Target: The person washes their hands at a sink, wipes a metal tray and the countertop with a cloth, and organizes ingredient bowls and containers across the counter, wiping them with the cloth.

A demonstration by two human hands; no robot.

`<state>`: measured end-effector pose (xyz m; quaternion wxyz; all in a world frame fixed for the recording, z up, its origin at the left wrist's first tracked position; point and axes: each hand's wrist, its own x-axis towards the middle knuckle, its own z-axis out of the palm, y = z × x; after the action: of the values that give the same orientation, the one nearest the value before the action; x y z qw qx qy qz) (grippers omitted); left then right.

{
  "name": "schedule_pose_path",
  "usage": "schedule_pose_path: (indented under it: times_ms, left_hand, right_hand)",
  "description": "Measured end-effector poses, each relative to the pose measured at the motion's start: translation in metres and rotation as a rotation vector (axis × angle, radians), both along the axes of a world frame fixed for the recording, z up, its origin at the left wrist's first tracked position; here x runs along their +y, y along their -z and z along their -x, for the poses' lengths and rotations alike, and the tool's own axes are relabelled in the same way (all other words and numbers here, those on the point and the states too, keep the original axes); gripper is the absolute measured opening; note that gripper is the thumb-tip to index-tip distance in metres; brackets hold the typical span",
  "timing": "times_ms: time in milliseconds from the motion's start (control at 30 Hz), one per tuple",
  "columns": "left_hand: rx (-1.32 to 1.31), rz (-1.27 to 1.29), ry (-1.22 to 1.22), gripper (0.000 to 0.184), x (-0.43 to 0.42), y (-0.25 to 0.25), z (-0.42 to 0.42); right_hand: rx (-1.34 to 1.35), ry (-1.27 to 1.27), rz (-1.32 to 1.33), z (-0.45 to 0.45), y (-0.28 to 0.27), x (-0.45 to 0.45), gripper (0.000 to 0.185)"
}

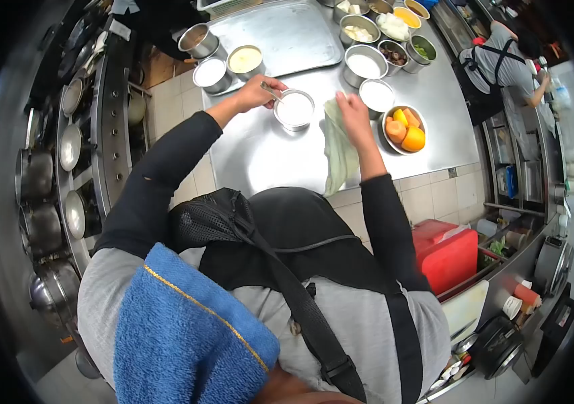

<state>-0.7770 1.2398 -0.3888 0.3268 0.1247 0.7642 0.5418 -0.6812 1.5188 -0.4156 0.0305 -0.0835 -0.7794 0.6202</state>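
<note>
A small metal cup (295, 124) with white contents, perhaps powder or salt, stands on the steel table before me. My left hand (259, 92) is closed at the cup's left rim, with the handle of a spoon (272, 91) between its fingers; the spoon's bowl end dips into the white contents. To the right of the cup, my right hand (355, 113) pinches the top of a pale green cloth (341, 151), which trails down toward the table's near edge. Just beyond that hand are a metal container of white contents (376, 95) and a bowl of orange produce (405, 130).
A large metal tray (280, 37) lies at the table's far side. Several metal containers of ingredients (361, 30) line the back right. Stove burners with pans (72, 148) run along the left. A co-worker (502, 67) stands at the right counter, near a red box (445, 254).
</note>
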Motion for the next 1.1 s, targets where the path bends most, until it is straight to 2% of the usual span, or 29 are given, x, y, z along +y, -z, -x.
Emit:
schedule_pose_path:
  times_ms: [33,133,233,267,367,400,500,567,600,667,700,733,767,833,867,900,933,967,1067,1100]
  left_hand:
    - [0.027,-0.001,0.040,0.024,-0.007,-0.004,0.001]
    - [0.117,0.042,0.082,0.019,-0.013,-0.010,0.003]
    - [0.193,0.087,0.095,0.014,-0.012,-0.009,0.005]
    - [0.225,0.116,0.121,0.013,-0.012,-0.010,0.006]
    - [0.239,0.071,0.087,0.010,-0.016,-0.002,0.004]
    - [0.252,0.073,0.084,0.010,-0.017,-0.003,0.002]
    - [0.240,0.126,0.035,0.010,-0.020,-0.004,-0.009]
    - [0.169,0.118,-0.082,0.011,-0.022,-0.003,-0.021]
    - [0.107,0.088,-0.175,0.012,-0.025,0.001,-0.032]
    - [-0.018,-0.031,-0.340,0.017,-0.029,0.006,-0.053]
    - [-0.041,-0.022,-0.326,0.020,-0.034,0.007,-0.052]
    - [-0.064,-0.012,-0.303,0.023,-0.041,0.008,-0.048]
    - [-0.086,-0.004,-0.278,0.026,-0.047,0.007,-0.042]
    - [0.112,0.001,-0.281,0.035,-0.047,-0.007,-0.027]
    - [0.131,-0.024,-0.212,0.037,-0.043,-0.007,-0.016]
    - [0.167,-0.032,-0.178,0.034,-0.037,0.004,-0.003]
    - [0.091,-0.057,-0.143,0.032,-0.033,0.009,0.010]
    - [0.090,0.041,-0.091,0.027,-0.032,0.009,0.019]
    - [-0.085,-0.055,-0.225,0.018,-0.034,0.000,0.001]
    - [-0.148,-0.125,-0.299,0.016,-0.036,0.003,-0.011]
  right_hand:
    - [-0.026,-0.064,0.104,0.021,0.006,-0.012,0.030]
    - [-0.391,-0.256,0.605,0.064,-0.015,-0.044,0.029]
    - [-0.545,-0.522,0.179,0.099,-0.013,-0.056,0.030]
    - [-0.532,-0.588,-0.091,0.083,-0.063,-0.069,0.038]
    - [-0.421,-0.765,-0.072,0.096,-0.044,-0.075,0.041]
    - [-0.279,-0.782,-0.162,0.100,-0.027,-0.071,0.032]
    - [-0.279,-0.703,-0.312,0.076,-0.027,-0.063,0.028]
    - [-0.194,-0.451,-0.305,0.040,-0.022,-0.061,0.034]
    - [-0.233,-0.307,-0.236,0.024,0.004,-0.059,0.032]
    - [-0.283,-0.221,-0.134,-0.009,0.013,-0.071,0.031]
    - [-0.264,-0.188,-0.061,-0.020,0.016,-0.078,0.031]
    - [-0.258,-0.172,-0.230,-0.016,0.001,-0.079,0.032]
    - [-0.201,-0.156,-0.272,-0.003,-0.006,-0.078,0.032]
    - [-0.147,-0.176,-0.168,0.030,-0.009,-0.075,0.026]
    - [-0.108,-0.241,-0.287,0.048,-0.016,-0.071,0.027]
    - [-0.081,-0.294,-0.412,0.064,-0.021,-0.068,0.028]
    - [-0.016,-0.356,-0.414,0.082,-0.018,-0.069,0.029]
    - [0.048,-0.433,-0.410,0.092,-0.014,-0.064,0.030]
    - [0.005,-0.389,-0.148,0.097,0.000,-0.062,0.032]
    - [-0.118,-0.338,-0.017,0.084,-0.003,-0.065,0.031]
